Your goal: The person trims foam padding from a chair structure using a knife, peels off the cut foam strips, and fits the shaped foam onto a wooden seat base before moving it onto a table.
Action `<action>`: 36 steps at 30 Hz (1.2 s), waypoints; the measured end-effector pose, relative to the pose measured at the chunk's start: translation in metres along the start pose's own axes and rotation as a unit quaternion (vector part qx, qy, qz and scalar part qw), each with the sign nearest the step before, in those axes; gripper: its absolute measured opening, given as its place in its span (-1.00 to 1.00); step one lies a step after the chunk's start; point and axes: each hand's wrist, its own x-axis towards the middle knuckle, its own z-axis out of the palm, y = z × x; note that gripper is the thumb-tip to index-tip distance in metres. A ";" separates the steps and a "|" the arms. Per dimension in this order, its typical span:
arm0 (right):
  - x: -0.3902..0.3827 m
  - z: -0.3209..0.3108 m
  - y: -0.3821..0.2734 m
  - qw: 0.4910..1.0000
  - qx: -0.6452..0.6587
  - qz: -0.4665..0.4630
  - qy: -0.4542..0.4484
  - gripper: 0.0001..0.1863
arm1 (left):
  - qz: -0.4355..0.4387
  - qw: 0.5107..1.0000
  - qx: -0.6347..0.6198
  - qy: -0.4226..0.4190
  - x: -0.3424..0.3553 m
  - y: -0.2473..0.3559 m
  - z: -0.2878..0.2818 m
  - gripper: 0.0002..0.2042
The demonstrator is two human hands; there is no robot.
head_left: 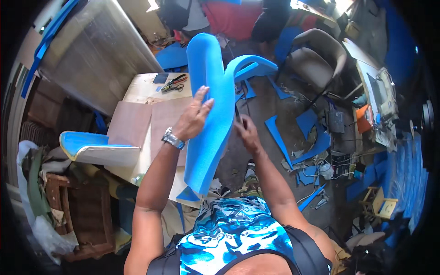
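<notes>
1. One counter (136, 90) lies partly beneath the blue foam panel (215, 105); steady its overhang.
2. Left hand (191, 118) rests splayed on the foam, clasping nothing; press evenly.
3. Right hand (248, 133): grip curled around a slim dark tool (237, 112), likely a blade; draw smoothly.

Left of centre: scissors (180, 86) beside red-handled pliers (181, 77), dark square swatch (160, 78) to their left | lower left: brown wooden frame (108, 215), clear plastic sheeting (46, 236) beside it | upper right: tub armchair (311, 64) | top: red fabric (233, 20)
</notes>
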 end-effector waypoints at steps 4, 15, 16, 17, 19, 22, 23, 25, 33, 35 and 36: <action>-0.151 -0.074 0.093 0.964 0.053 0.237 0.105 -0.60 | 0.041 0.982 -0.146 0.116 0.004 0.002 -0.017 -0.44; -0.344 -0.218 0.044 0.874 -0.074 0.292 0.380 -0.75 | 0.138 0.990 -0.032 -0.026 -0.005 -0.010 0.038 -0.31; -0.322 -0.219 0.037 0.873 -0.067 0.287 0.389 -0.76 | 0.118 0.990 -0.078 -0.029 -0.008 -0.011 0.033 -0.29; -0.299 -0.224 0.027 0.886 -0.073 0.283 0.360 -0.76 | 0.102 0.987 -0.123 -0.032 -0.007 -0.012 0.031 -0.28; -0.250 -0.233 0.028 0.903 -0.071 0.265 0.331 -0.74 | 0.015 0.974 -0.218 -0.057 -0.022 -0.023 0.019 -0.29; -0.181 -0.246 0.025 0.935 -0.027 0.215 0.282 -0.69 | 0.026 0.983 -0.159 -0.084 -0.064 -0.050 -0.013 -0.44; -0.159 -0.250 0.011 0.939 -0.034 0.214 0.268 -0.65 | -0.039 0.991 -0.122 -0.043 -0.085 -0.037 -0.017 -0.45; -0.115 -0.279 0.008 0.952 -0.019 0.177 0.249 -0.63 | -0.219 0.967 -0.116 -0.053 -0.126 -0.052 -0.017 -0.45; 0.021 -0.391 -0.041 0.972 -0.123 0.116 0.164 -0.65 | -0.376 0.875 -0.167 0.255 -0.165 -0.009 -0.079 -0.31; 0.041 -0.400 -0.041 0.977 -0.115 0.122 0.133 -0.65 | -0.370 0.875 -0.139 0.279 -0.098 0.027 -0.100 -0.36; 0.046 -0.402 -0.040 0.979 -0.116 0.127 0.113 -0.64 | -0.366 0.888 -0.084 0.266 -0.062 0.043 -0.108 -0.41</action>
